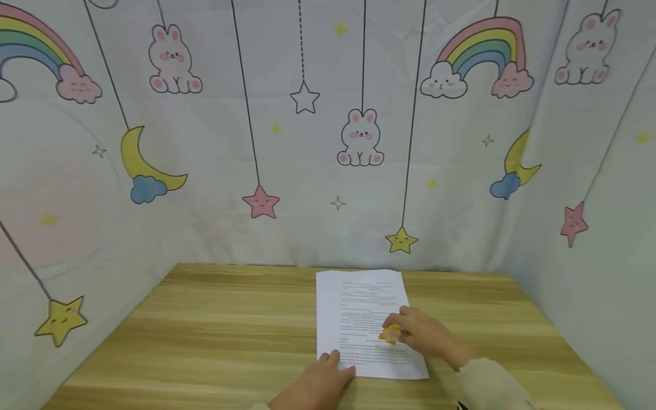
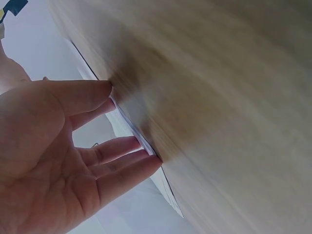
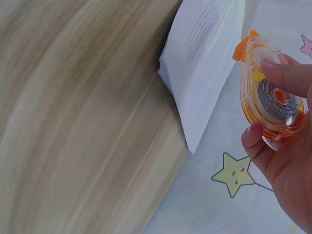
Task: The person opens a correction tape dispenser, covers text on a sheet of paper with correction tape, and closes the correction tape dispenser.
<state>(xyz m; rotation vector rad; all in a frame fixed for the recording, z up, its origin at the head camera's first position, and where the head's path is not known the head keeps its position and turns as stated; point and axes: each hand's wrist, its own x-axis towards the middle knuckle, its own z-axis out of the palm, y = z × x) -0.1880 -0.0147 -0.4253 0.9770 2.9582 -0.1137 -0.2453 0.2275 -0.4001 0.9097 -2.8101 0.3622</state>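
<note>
A stack of printed paper (image 1: 359, 353) lies on the wooden table, its edges slightly fanned. Over the lower right half of the top sheet, my right hand (image 1: 426, 336) holds an orange, see-through correction tape (image 1: 391, 334). In the right wrist view, thumb and fingers pinch the correction tape (image 3: 261, 105) by its sides, with its orange tip pointing away from the palm. My left hand (image 1: 319, 382) rests at the stack's lower left corner. Seen from the left wrist, its fairly straight fingers (image 2: 129, 176) touch the paper's edge and the table.
The wooden table (image 1: 230, 324) spreads out on both sides of the paper. A pale curtain (image 1: 307, 228) printed with stars, moons, rabbits and rainbows hangs behind it and along both sides.
</note>
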